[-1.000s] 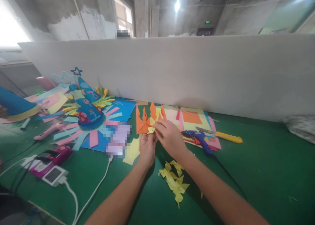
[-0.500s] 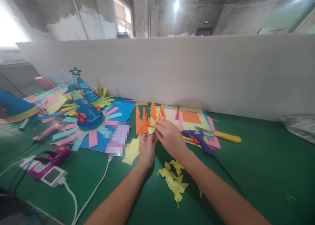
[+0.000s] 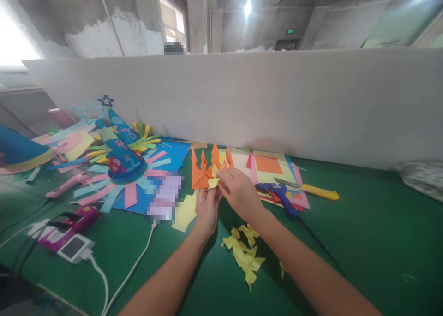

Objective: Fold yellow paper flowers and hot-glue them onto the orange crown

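My left hand (image 3: pixel 206 210) and my right hand (image 3: pixel 238 192) meet above the green table (image 3: pixel 363 242), both pinching a small folded yellow paper piece (image 3: pixel 213 181). Their fingers are pressed together on it. Just behind the yellow piece lies an orange spiky paper cut-out (image 3: pixel 202 169). A heap of several similar yellow folded pieces (image 3: pixel 245 255) lies on the table under my right forearm.
A blue glue gun (image 3: pixel 281 195), a yellow utility knife (image 3: pixel 313 191) and coloured paper sheets (image 3: pixel 270 166) lie to the right. A blue paper cone craft (image 3: pixel 122 151) with coloured strips stands left. A pink device (image 3: pixel 71 221), a white charger (image 3: pixel 74 247) and cables sit front left. A white partition (image 3: pixel 277 99) borders the back.
Hardly anything differs; my fingers shift slightly on the yellow paper piece, and the view has drifted a little.
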The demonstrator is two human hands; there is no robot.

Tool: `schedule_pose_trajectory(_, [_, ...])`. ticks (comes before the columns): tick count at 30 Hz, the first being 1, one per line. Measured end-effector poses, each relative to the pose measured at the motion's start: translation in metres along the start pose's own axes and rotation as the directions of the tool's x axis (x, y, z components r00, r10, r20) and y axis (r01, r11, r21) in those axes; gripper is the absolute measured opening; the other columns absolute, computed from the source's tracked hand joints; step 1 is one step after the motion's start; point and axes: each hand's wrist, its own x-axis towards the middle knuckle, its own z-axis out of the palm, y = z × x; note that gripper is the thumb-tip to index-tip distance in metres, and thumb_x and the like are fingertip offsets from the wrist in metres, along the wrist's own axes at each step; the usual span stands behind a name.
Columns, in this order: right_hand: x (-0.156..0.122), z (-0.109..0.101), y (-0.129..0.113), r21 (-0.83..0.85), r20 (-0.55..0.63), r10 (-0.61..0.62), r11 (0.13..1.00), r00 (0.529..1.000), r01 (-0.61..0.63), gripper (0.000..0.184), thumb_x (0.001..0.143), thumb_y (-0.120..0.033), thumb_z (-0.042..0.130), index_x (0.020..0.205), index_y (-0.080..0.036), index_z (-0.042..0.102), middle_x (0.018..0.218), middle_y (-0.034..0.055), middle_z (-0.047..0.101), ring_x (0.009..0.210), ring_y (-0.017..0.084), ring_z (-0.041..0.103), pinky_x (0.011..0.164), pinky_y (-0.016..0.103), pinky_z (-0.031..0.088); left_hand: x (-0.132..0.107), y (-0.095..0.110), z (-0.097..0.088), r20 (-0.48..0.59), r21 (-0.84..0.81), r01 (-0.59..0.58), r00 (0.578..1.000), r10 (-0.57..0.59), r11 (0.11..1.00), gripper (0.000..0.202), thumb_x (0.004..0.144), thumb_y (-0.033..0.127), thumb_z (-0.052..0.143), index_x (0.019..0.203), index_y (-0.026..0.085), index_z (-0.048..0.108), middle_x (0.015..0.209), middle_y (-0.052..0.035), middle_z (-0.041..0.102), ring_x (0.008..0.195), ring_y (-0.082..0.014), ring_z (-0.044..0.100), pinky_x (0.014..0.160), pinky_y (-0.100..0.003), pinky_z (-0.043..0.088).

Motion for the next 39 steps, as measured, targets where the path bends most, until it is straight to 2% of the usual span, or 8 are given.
schedule_pose_trajectory(3, [0.0002,0.0009,0.0012,0.001,0.006,0.007,1.000,1.000,-0.007,0.024,0.086,-0.010,0.045,0.106,-0.014,0.057,0.095,0.0099,0.064,0.087,0.023,0.055,0.075,0.035,0.045,0.0005,-0.0003,-0.0007,-0.002,0.001,0.001,1.000,-0.001,1.000,0.019,0.070,0.025,0.068,0.083,0.018,0.057,0.087,-0.0027,0.069,0.090,-0.0153,0.065,0.090,-0.032,0.045])
schedule_pose_trajectory(6, [0.0014,0.0013,0.0018,0.010,0.020,-0.025,1.000,0.999,0.025,0.024,0.085,-0.008,0.044,0.102,-0.014,0.059,0.096,0.0095,0.064,0.089,0.023,0.055,0.078,0.036,0.045,0.0009,-0.0006,-0.0011,-0.010,-0.002,0.005,1.000,-0.005,1.000,0.017,0.068,0.025,0.069,0.076,0.018,0.056,0.079,-0.0012,0.069,0.088,-0.0158,0.065,0.090,-0.033,0.044])
schedule_pose_trajectory(14, [0.0032,0.0008,0.0041,0.032,0.011,-0.043,0.999,0.999,0.043,0.025,0.084,-0.007,0.044,0.100,-0.014,0.061,0.094,0.0098,0.065,0.088,0.022,0.055,0.078,0.037,0.046,0.0002,0.0000,0.0008,-0.015,0.001,0.012,1.000,-0.012,1.000,0.017,0.067,0.025,0.069,0.072,0.018,0.055,0.075,-0.0009,0.067,0.089,-0.0169,0.065,0.090,-0.034,0.044])
schedule_pose_trajectory(22, [0.0047,0.0014,0.0055,0.066,0.025,-0.026,0.998,0.999,0.024,0.024,0.084,-0.008,0.047,0.099,-0.014,0.063,0.093,0.0086,0.065,0.090,0.021,0.056,0.080,0.037,0.046,0.0007,-0.0015,-0.0023,-0.004,0.009,0.002,1.000,-0.002,1.000,0.017,0.068,0.024,0.069,0.070,0.018,0.053,0.073,-0.0004,0.067,0.093,-0.0175,0.064,0.093,-0.036,0.043])
schedule_pose_trajectory(28, [0.0048,0.0015,0.0043,0.092,0.031,-0.008,0.996,1.000,0.005,0.022,0.083,-0.008,0.050,0.098,-0.015,0.064,0.093,0.0082,0.066,0.089,0.021,0.056,0.079,0.036,0.046,0.0009,0.0016,-0.0013,-0.034,0.003,-0.024,0.999,0.024,1.000,0.015,0.066,0.018,0.068,0.077,0.017,0.058,0.078,-0.0014,0.067,0.088,-0.0157,0.064,0.087,-0.032,0.046])
schedule_pose_trajectory(31, [0.0049,0.0017,0.0033,0.101,0.016,-0.003,0.995,1.000,0.002,0.023,0.083,-0.007,0.049,0.097,-0.016,0.065,0.092,0.0083,0.066,0.089,0.022,0.057,0.078,0.037,0.047,0.0004,0.0034,-0.0008,-0.016,0.020,-0.023,1.000,0.024,1.000,0.018,0.064,0.017,0.069,0.079,0.017,0.059,0.077,-0.0012,0.067,0.088,-0.0156,0.064,0.087,-0.031,0.045])
schedule_pose_trajectory(35, [0.0051,0.0015,0.0016,0.099,-0.004,-0.011,0.995,1.000,0.011,0.025,0.083,-0.007,0.048,0.098,-0.017,0.065,0.090,0.0081,0.066,0.088,0.022,0.058,0.077,0.037,0.047,-0.0010,0.0058,-0.0001,0.022,0.023,-0.017,1.000,0.017,1.000,0.022,0.061,0.018,0.072,0.078,0.017,0.059,0.078,-0.0015,0.068,0.086,-0.0159,0.063,0.086,-0.031,0.044])
schedule_pose_trajectory(39, [0.0052,0.0012,-0.0012,0.069,-0.016,-0.017,0.997,1.000,0.018,0.024,0.083,-0.008,0.047,0.096,-0.016,0.065,0.092,0.0091,0.067,0.086,0.022,0.058,0.076,0.037,0.047,-0.0008,0.0053,-0.0009,0.008,-0.007,-0.016,1.000,0.016,1.000,0.018,0.065,0.022,0.072,0.073,0.017,0.057,0.075,-0.0006,0.067,0.088,-0.0163,0.063,0.087,-0.032,0.044])
